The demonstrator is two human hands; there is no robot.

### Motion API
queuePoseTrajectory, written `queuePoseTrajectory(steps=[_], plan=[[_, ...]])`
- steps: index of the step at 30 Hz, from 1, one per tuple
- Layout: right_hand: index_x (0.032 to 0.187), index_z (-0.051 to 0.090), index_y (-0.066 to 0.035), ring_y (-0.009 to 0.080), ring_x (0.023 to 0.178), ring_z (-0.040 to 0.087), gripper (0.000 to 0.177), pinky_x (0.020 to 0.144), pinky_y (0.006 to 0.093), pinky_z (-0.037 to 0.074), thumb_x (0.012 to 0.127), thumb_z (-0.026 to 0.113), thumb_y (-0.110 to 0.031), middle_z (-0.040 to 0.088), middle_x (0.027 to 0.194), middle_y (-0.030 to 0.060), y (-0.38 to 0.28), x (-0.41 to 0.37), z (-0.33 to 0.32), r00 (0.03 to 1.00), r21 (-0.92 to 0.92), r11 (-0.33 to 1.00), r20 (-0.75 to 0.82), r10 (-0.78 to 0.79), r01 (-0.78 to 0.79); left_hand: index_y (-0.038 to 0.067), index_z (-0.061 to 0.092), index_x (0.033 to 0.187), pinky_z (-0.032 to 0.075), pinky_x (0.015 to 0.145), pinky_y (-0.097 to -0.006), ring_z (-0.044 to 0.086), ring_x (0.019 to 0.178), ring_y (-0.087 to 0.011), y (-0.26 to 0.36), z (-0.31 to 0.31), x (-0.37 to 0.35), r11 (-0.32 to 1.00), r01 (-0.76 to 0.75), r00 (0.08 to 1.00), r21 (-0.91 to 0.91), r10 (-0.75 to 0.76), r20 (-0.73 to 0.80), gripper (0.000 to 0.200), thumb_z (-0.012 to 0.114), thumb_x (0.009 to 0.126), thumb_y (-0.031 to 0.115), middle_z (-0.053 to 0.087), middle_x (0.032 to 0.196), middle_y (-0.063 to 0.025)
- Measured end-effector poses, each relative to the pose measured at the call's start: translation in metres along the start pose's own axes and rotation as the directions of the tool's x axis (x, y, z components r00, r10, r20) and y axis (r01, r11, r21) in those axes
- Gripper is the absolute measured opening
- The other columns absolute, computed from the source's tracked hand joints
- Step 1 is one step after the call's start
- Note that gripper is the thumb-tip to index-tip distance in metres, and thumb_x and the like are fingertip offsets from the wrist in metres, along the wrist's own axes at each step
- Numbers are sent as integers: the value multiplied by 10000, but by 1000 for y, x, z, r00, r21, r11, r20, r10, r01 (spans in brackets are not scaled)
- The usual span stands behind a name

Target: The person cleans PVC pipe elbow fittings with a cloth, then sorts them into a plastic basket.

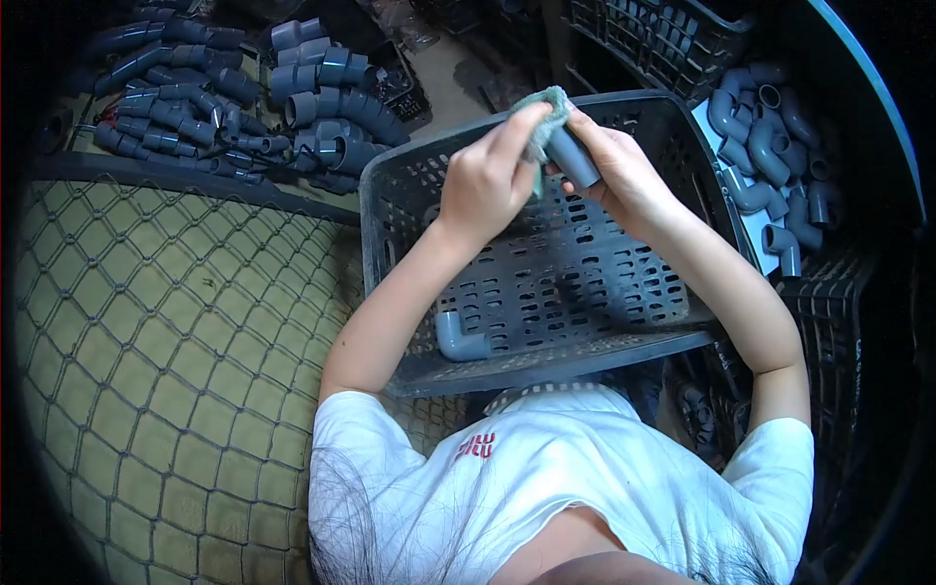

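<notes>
My left hand (pixel 483 185) is closed on a pale green cloth (pixel 543 109), which it presses against the upper end of a grey plastic pipe fitting (pixel 572 159). Wrapped round that fitting from the other side is my right hand (pixel 624 171). Both hands are above the far part of a black plastic crate (pixel 546 375) with slotted walls and floor. Inside it, at the near left corner, lies a grey elbow fitting (pixel 458 341). The fitting's far end is hidden by the cloth and my fingers.
Many grey pipe fittings (pixel 331 107) are stacked at the upper left, beyond a dark rail. Curved fittings (pixel 765 146) lie piled on a light surface to the right. Another black crate (pixel 673 39) stands at the back. Wire mesh (pixel 185 341) covers the left side.
</notes>
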State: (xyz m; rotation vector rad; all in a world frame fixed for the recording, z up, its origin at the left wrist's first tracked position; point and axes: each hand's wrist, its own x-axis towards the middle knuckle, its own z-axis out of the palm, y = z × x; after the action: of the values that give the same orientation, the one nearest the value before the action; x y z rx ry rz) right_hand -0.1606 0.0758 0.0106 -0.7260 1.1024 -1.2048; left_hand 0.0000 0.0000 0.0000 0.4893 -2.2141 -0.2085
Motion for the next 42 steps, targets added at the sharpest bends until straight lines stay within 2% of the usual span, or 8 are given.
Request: queuePoseTrajectory(steps=[5, 11, 14, 19, 25, 31, 37, 42], plan=[[1056, 662, -3, 119, 853, 613, 641, 794, 264, 476, 893, 573, -616, 662, 929, 55, -15, -4, 1, 998, -67, 996, -10, 61, -62, 52, 585, 1231, 579, 656, -363, 706, 775, -297, 26, -2, -18, 981, -168, 943, -94, 187, 274, 511, 637, 732, -42, 687, 1051, -161], [1186, 627, -80, 95, 897, 593, 564, 775, 269, 477, 944, 519, -577, 633, 998, 46, -12, 1, -5, 1000, -57, 998, -7, -11, 11, 81, 582, 1237, 581, 628, -351, 706, 750, -295, 6, -3, -4, 988, -75, 997, -134, 77, 13, 512, 626, 745, -51, 700, 980, -149], [1137, 626, -63, 88, 840, 609, 513, 739, 244, 481, 940, 564, -533, 641, 910, 24, -10, 0, 4, 985, -23, 993, -125, -114, 112, 73, 592, 1228, 584, 636, -346, 703, 732, -283, 26, -1, -18, 971, -191, 925, -144, 227, 304, 494, 647, 747, -22, 701, 959, -136], [1176, 604, -45, 101, 862, 622, 584, 729, 304, 521, 911, 589, -565, 633, 981, 52, -7, 7, -4, 988, -128, 987, -112, -108, 94, 75, 598, 1190, 588, 649, -363, 717, 789, -284, 9, -6, 1, 975, 118, 992, -187, -108, 64, 439, 614, 771, -56, 696, 1007, -145], [1161, 607, 16, 104, 881, 625, 547, 748, 270, 513, 939, 593, -484, 649, 953, 75, -13, 0, -1, 999, -89, 995, 15, -44, 45, 78, 623, 1175, 580, 613, -343, 700, 693, -251, 16, -2, -23, 961, -237, 936, -139, 265, 231, 444, 675, 739, 12, 700, 960, -146], [1071, 639, -23, 97, 840, 609, 584, 775, 257, 494, 948, 510, -579, 640, 888, 43, -7, 1, -3, 995, -47, 999, -101, -26, 21, 55, 600, 1198, 597, 659, -339, 722, 783, -281, -1, -3, -6, 984, 47, 998, -173, -53, -32, 444, 659, 768, -36, 703, 1034, -155], [1098, 631, 19, 130, 836, 628, 680, 768, 270, 507, 876, 598, -623, 642, 883, 62, -7, -1, -1, 998, -119, 993, -57, -11, 4, 91, 617, 1205, 584, 620, -340, 703, 696, -256, 16, -1, -20, 963, -242, 937, -121, 264, 227, 539, 665, 684, -39, 712, 934, -129], [1027, 651, -22, 101, 800, 639, 564, 733, 253, 514, 943, 531, -566, 658, 883, 39, -6, -2, -3, 997, -54, 998, -74, 38, -43, 97, 601, 1238, 581, 592, -324, 694, 664, -242, 4, -6, -7, 994, -92, 996, -58, 92, 0, 542, 651, 711, -20, 692, 898, -123]])
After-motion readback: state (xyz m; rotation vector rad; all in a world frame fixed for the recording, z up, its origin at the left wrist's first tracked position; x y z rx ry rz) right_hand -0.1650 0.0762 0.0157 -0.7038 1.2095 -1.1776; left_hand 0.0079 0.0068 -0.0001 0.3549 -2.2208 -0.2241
